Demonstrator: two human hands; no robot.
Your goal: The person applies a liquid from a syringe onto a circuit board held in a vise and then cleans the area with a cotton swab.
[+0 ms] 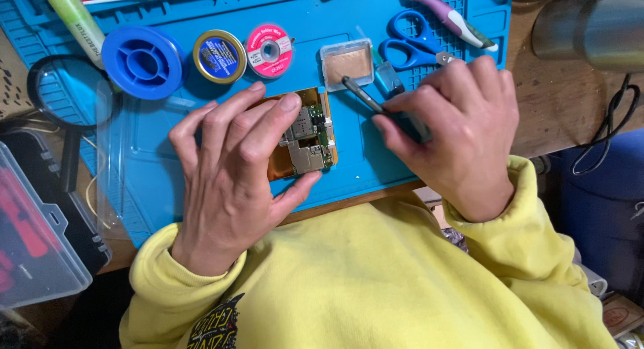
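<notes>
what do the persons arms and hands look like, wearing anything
Both arms are covered by long sleeves of a yellow sweatshirt with ribbed cuffs ending at the wrists. The left hand and right hand are bare: no gloves, rings or watch visible. A dark graphic print shows on the sweatshirt front.
</notes>
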